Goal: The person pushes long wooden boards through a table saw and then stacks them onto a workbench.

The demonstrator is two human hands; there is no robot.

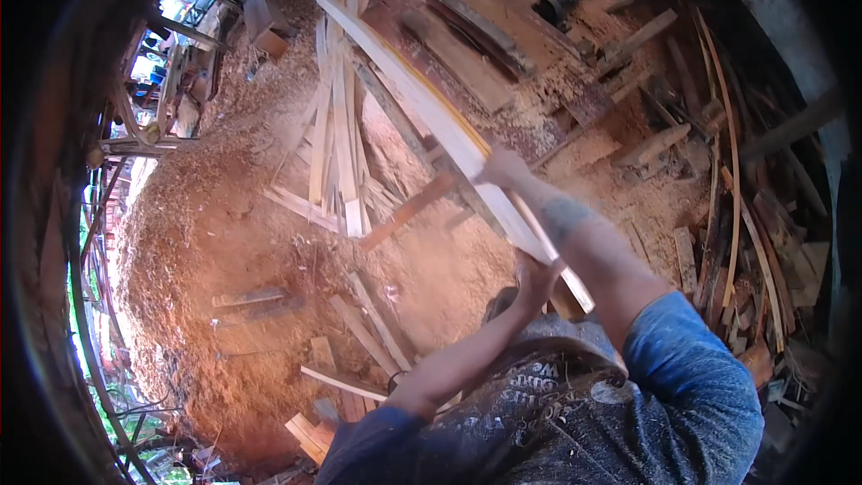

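Note:
A long pale plank (395, 72) with a yellow strip along one edge runs diagonally from the upper middle down to my body. My right hand (498, 166) is closed on it around its middle, with my forearm reaching in from the lower right. Lower down, my left hand (537, 277) grips the lower part near my chest. A narrower pale strip (570, 286) lies alongside the plank's lower end, partly hidden by my right forearm. Beneath the plank are a rough grey board (377, 99) and a reddish piece of wood (395, 220).
Thin pale offcuts (328, 153) are piled left of the plank. A reddish worktop (593, 108) holds boards (476, 36) and a dark tool (552, 9) at the upper right. Sawdust (206, 233) covers the ground. Long strips and scrap wood (736, 242) crowd the right side.

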